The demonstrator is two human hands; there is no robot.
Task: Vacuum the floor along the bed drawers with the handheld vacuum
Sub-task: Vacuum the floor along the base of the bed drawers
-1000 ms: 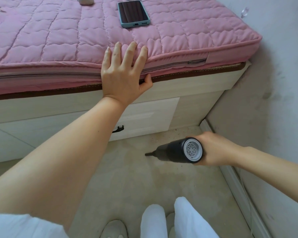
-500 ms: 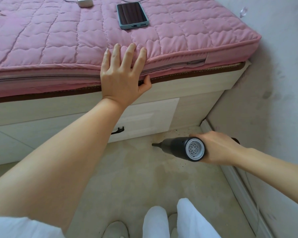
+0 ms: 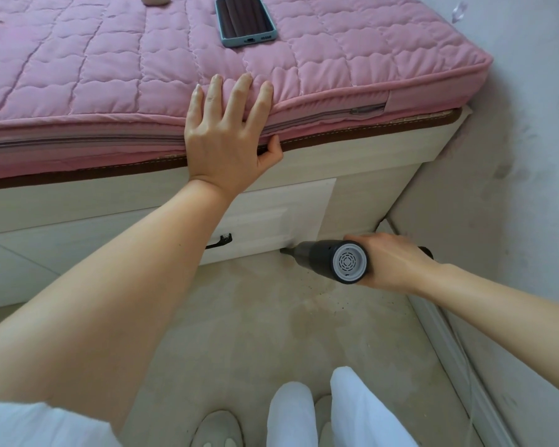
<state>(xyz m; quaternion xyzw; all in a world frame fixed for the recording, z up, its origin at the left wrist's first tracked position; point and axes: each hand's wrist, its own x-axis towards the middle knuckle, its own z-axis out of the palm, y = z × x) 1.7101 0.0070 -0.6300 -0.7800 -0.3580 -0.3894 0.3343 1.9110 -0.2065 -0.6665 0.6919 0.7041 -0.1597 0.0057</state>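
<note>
My right hand (image 3: 391,261) grips a dark grey handheld vacuum (image 3: 328,260) with a pale round rear vent. Its narrow nozzle points left and sits at the bottom right corner of the white bed drawer (image 3: 271,217), just above the beige floor (image 3: 271,333). Dark specks of dirt lie on the floor below the vacuum. My left hand (image 3: 226,137) rests flat on the edge of the pink quilted mattress (image 3: 110,69), fingers straight and spread, thumb under the mattress rim.
A phone (image 3: 244,19) in a blue case lies on the mattress. The drawer has a black handle (image 3: 220,241). A grey wall (image 3: 513,188) and white baseboard (image 3: 449,337) close in the right side. My feet (image 3: 217,429) and white trousers are at the bottom.
My right hand has carried the vacuum up and toward the bed, from the open floor to the drawer's lower right corner. My left hand has stayed on the mattress edge.
</note>
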